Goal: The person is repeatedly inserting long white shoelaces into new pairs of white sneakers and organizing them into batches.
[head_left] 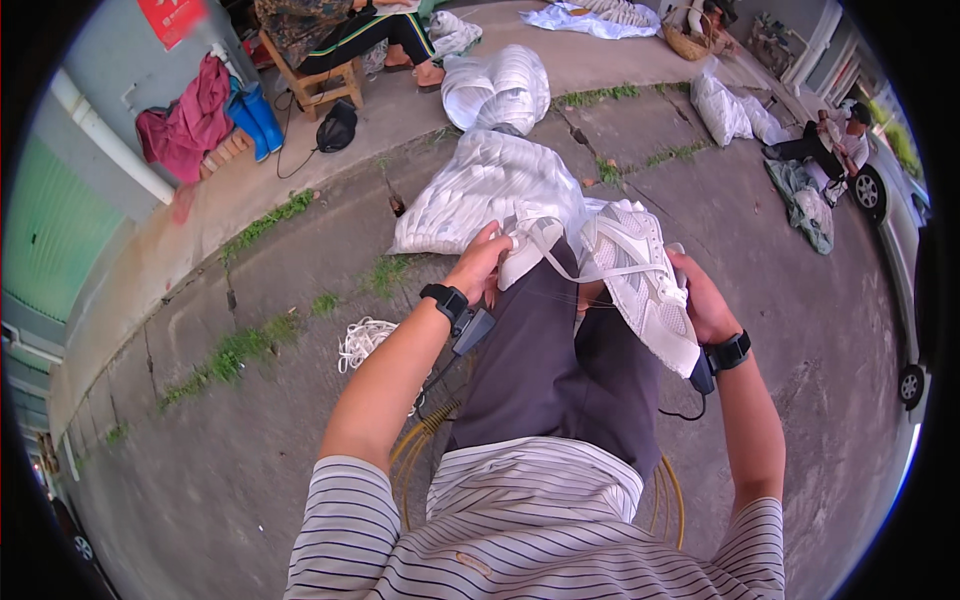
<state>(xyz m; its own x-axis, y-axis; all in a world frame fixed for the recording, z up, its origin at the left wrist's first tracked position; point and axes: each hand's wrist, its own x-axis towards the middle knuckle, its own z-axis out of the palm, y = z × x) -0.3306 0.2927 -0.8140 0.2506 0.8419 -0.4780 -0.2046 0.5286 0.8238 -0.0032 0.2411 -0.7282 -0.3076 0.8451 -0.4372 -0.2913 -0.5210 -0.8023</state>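
Right hand [703,300] holds a white, mesh-panelled shoe [632,272].

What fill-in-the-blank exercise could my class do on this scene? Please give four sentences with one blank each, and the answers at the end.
1. The right hand holds a shoe whose main colour is ____.
2. The pair of boots is coloured ____.
3. The bundle of white cord lies on the ground to the ____ of the person's trousers.
4. The pattern on the person's shirt is made of ____.

Missing words: white; blue; left; stripes.
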